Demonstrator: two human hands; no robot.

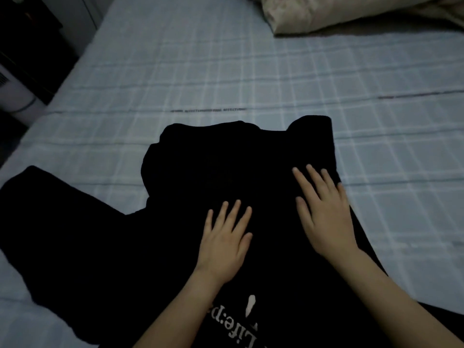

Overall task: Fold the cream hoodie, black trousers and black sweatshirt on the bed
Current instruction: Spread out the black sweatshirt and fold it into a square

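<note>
Cloth of the black sweatshirt (200, 159) reads as one dark mass in the dim light, so seams and folds are hard to pick out. It lies spread on the near middle of the bed (226, 71), which is covered with a pale blue checked sheet. Its far end is bunched into a lumpy, uneven outline. One sleeve (50, 209) stretches out flat to the left, ending close to the bed's left edge. The right side of the garment runs in a straight slanted edge with no sleeve sticking out. White printed lettering (233, 327), partly cut off by the frame, shows on the near part of the black cloth.

The left hand (223, 239) rests palm down on the middle of the sweatshirt, fingers straight and slightly spread. The right hand (324, 212) lies flat a little farther off and to the right, fingers also extended, just inside the garment's right edge. Neither hand grips anything.

Bare sheet lies open beyond the garment and to its right. A beige pillow (326, 13) sits at the far right corner, well apart from the sweatshirt. Off the bed's left edge stand dark furniture and a white appliance (15, 94).
</note>
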